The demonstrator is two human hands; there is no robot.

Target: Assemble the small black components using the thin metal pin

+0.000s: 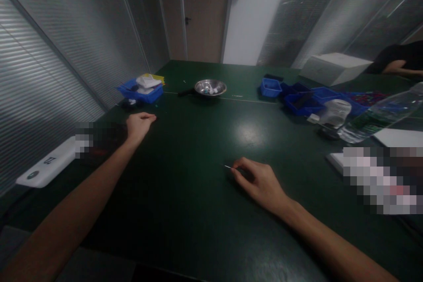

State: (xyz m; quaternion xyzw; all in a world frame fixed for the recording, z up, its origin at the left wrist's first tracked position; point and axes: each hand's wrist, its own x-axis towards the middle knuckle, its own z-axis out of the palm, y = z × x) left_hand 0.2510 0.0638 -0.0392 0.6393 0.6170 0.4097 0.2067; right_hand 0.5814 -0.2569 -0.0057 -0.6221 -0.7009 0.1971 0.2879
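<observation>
My right hand (pixel 257 179) rests low over the green tabletop (pixel 185 150), thumb and forefinger pinched together. From that pinch sticks out a thin, short, pale silvery piece like a needle (pixel 228 166), pointing left; its exact kind is too small to tell. Farther out on the left, my left hand (pixel 139 127) is closed with its fingertips pressed together. Whatever they may hold is too small to make out. Just beyond it stands a blue basket (pixel 153 96) with white and yellow items on top.
A metal bowl (pixel 215 83) with small things inside stands at the far middle. Blue trays (pixel 271 88), a tilted clear bottle (pixel 380 116) and a white box (pixel 335 68) are on the right. A white power strip-like device (pixel 49 163) lies left. Another person's arm (pixel 401 67) shows far right.
</observation>
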